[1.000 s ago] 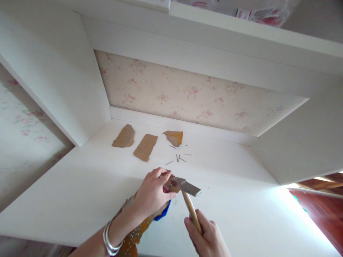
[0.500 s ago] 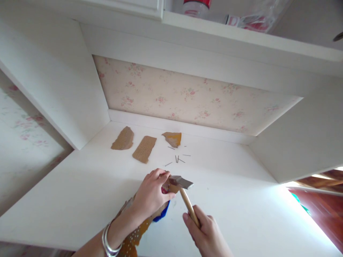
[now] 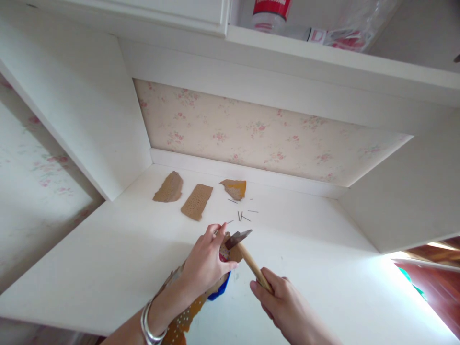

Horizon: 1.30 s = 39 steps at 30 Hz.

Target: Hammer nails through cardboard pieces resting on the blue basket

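Observation:
My right hand (image 3: 278,297) is wrapped round the wooden handle of a hammer (image 3: 254,264). The hammer's metal head lies tilted close to my left fingertips, over a brown cardboard piece (image 3: 235,254). My left hand (image 3: 206,261) grips that cardboard from the left, thumb on the near side and fingers on the far side. Whether a nail is between those fingers I cannot make out. Beneath the left hand and forearm lies a larger torn orange-brown cardboard sheet with white dots (image 3: 179,322). Something blue (image 3: 220,289) sticks out beside it, mostly hidden.
Several loose nails (image 3: 245,216) lie on the white tabletop (image 3: 316,268) beyond my hands. Three torn cardboard pieces, (image 3: 168,187) among them, rest near the back wall. White side panels stand left and right. An overhead shelf (image 3: 323,55) holds a red-labelled bottle (image 3: 269,15).
The hammer head has turned and moved slightly left and up, closer to the left fingers. The right hand has shifted slightly right. The whole view has shifted a little.

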{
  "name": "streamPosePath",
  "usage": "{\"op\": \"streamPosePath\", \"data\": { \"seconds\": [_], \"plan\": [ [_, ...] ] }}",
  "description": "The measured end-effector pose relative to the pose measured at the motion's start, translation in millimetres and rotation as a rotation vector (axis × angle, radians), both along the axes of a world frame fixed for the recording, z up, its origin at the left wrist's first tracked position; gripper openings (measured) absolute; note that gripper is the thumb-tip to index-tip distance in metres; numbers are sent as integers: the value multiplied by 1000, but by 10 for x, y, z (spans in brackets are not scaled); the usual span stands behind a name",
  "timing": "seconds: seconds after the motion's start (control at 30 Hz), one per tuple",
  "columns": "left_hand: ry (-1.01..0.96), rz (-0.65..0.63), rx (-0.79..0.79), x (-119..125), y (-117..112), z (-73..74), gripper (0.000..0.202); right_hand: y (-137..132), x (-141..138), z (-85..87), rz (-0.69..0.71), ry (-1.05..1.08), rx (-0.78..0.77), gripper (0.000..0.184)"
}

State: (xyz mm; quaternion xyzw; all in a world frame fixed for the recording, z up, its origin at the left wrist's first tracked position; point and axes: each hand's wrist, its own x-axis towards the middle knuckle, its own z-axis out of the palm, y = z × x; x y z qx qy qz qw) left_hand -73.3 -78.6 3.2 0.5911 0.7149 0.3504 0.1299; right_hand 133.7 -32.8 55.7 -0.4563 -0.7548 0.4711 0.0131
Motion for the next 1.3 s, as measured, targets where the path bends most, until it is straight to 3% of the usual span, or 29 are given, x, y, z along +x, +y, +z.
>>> {"op": "streamPosePath", "data": {
  "seconds": [0.13,0.37,0.6,0.8,1.03,1.17,1.3],
  "plan": [
    [15,-2,-10,2,-7,13,94,64,13,201,18,-65,-4,31],
    [10,1,-43,3,-11,45,91,127,33,210,93,-101,42,29],
    [18,2,-41,7,-5,38,92,131,10,395,104,-147,21,30],
    [11,-1,-58,7,-8,60,90,164,10,267,125,-139,45,28],
    [15,-9,-35,2,13,70,89,97,47,339,-6,2,-5,32],
    [-48,-40,-64,-25,6,112,83,112,-14,136,-155,48,72,34],
    [-120,-123,-54,-110,-71,272,50,126,-151,-133,-259,93,123,29]
  ]
}}
